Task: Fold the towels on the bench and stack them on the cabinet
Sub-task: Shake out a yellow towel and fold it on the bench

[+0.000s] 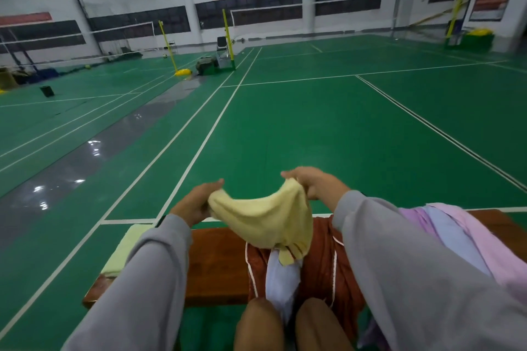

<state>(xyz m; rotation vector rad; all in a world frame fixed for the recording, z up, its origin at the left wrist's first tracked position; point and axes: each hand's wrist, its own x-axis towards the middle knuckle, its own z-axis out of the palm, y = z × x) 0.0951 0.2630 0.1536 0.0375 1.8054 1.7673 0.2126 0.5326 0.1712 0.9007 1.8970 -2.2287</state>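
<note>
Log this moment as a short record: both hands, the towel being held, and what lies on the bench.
left hand: fingers grip one end of the yellow towel
right hand: grips the other end
yellow towel: held above the bench, sagging, unfolded
bench, left end: pale green towel lying flat
bench, middle: brown towel with a white towel draped over it
bench, right: pink and lilac towels, heaped
cabinet: not in view
</note>
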